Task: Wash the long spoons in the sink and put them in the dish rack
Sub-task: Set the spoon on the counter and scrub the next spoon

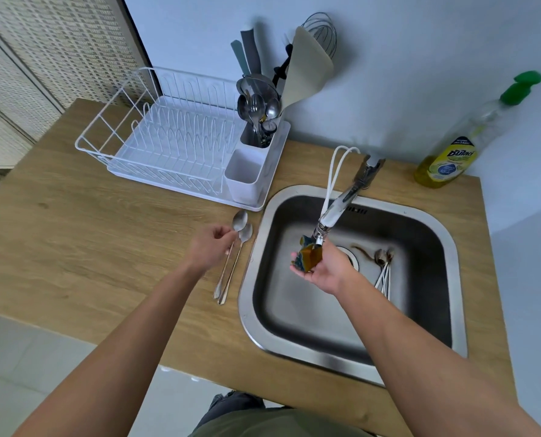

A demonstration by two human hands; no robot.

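Two long metal spoons (235, 247) lie side by side on the wooden counter just left of the sink (436, 234). My left hand (211, 247) pinches the neck of one of them, close under its bowl. Over the basin, my right hand (319, 266) holds a yellow and blue sponge (307, 255) directly under the tap's spout (335, 212). Several dirty long spoons (384, 266) rest in the basin to the right of the drain. The white wire dish rack (155, 143) stands on the counter behind and to the left.
The rack's far cutlery cup (256, 134) is packed with spoons, spatulas and a whisk; its near white cup (242, 176) holds nothing. A bottle of yellow dish soap (452, 159) stands at the wall, right of the tap.
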